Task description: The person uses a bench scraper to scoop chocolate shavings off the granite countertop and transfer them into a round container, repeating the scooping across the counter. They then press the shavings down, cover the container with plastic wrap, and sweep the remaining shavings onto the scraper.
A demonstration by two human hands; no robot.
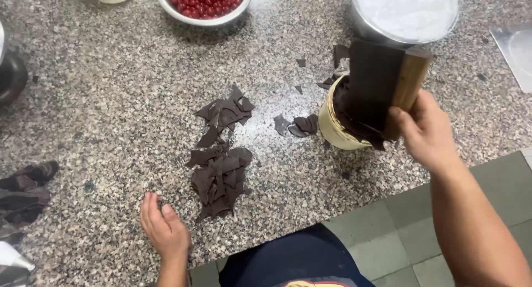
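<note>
The right hand [424, 129] kept a tight grip on a wooden-handled scraper [382, 82] over a cream tub [332, 126] of chocolate on the speckled worktop [111, 98]. The left hand [163, 229] rested open beside dark chocolate shards [219, 173]; a bowl of red cherries [205, 1] stood at the far edge.

I see a speckled granite surface [100, 98] carrying chocolate shards [219, 165], a bowl of red cherries [204, 1], a cream tub [335, 126] and a steel bowl [403, 15].
</note>
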